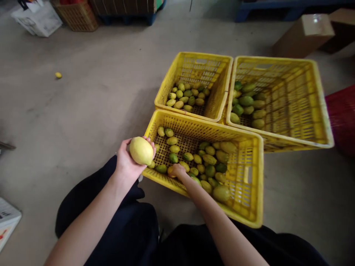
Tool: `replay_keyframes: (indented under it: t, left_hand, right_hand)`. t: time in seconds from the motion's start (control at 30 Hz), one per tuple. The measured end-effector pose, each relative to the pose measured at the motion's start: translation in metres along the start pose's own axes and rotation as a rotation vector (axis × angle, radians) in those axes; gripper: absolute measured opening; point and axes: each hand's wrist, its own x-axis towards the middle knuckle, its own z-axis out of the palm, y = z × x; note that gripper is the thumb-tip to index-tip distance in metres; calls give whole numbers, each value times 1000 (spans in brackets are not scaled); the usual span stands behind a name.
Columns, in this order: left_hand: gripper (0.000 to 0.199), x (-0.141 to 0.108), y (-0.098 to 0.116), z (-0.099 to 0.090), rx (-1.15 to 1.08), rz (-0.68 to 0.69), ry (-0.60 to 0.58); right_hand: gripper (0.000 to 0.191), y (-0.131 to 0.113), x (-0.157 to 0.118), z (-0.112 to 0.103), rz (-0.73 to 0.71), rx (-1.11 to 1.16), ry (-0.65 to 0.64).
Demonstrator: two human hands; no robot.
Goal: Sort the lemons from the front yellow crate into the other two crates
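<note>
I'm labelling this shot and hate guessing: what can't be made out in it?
In the head view:
Right hand: fingertips hidden by the hand itself, so its grip is unclear.
Left hand: palm mostly covered by the lemon.
Red mesh bundle: cut off by the right edge, partly behind a yellow crate.
Yellow fruit on the floor: surface too small to judge.

Your single view looks out from your head, facing forward and steeply down over your dark-clothed legs (133, 229). Your left hand (125, 158) and right hand (178, 170) show close up near the middle, at the nearest yellow crate (256, 192); the wide angle takes in the floor (91, 92) on the left and a blue pallet (271, 5) at upper right.
</note>
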Motion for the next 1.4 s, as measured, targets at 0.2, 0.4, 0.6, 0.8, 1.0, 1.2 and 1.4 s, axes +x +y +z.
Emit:
replay_keyframes:
  t: [0.2, 0.4, 0.6, 0.8, 1.0, 1.2, 1.4]
  left_hand:
    - [25, 3, -6, -4, 125, 35, -103]
    - [32, -11, -13, 9, 128, 28, -86]
    - [25, -13, -33, 23, 135, -51, -179]
    - [23, -32, -49, 61, 132, -16, -389]
    - [27, -33, -68, 87, -6, -166, -474]
    - [28, -17, -93, 84, -69, -159, -439]
    - [26, -19, -96, 93, -198, -82, -458]
  right_hand:
    - [39, -11, -13, -19, -91, -120, 98]
    - [54, -50, -51, -78, -246, -167, 238]
    - [85, -116, -159, -144, -678, 489, 115]
    - [74, -129, -264, -157, -807, 886, -28]
    - [29, -116, -251, -152, -820, 1280, -41]
    - [26, -121, -222, -153, -682, 1511, 38]
    - [28, -138, -214, -130, -645, 1631, -10]
